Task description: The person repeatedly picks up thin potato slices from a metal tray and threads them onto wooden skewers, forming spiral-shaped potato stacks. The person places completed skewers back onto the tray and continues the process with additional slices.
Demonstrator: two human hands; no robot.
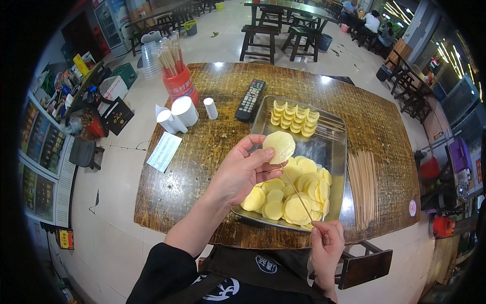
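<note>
Between the thumb and fingers of my left hand (246,167) is a thin round potato slice (281,146), raised above the tray. My right hand (327,243) pinches the lower end of a bamboo skewer (298,193), whose upper end meets the slice's lower edge; whether it pierces the slice I cannot tell. Below, a pile of loose potato slices (298,209) fills the near part of a metal tray (344,159). Skewered, folded potato slices (294,118) lie in rows at the tray's far end, their sticks pointing right.
On the wooden table (190,190), bare bamboo skewers (362,190) lie right of the tray. A remote control (250,99), white paper rolls (184,111), a printed sheet (164,152) and a red chopstick holder (180,85) stand or lie leftward. A wooden stool (364,268) is near my right arm.
</note>
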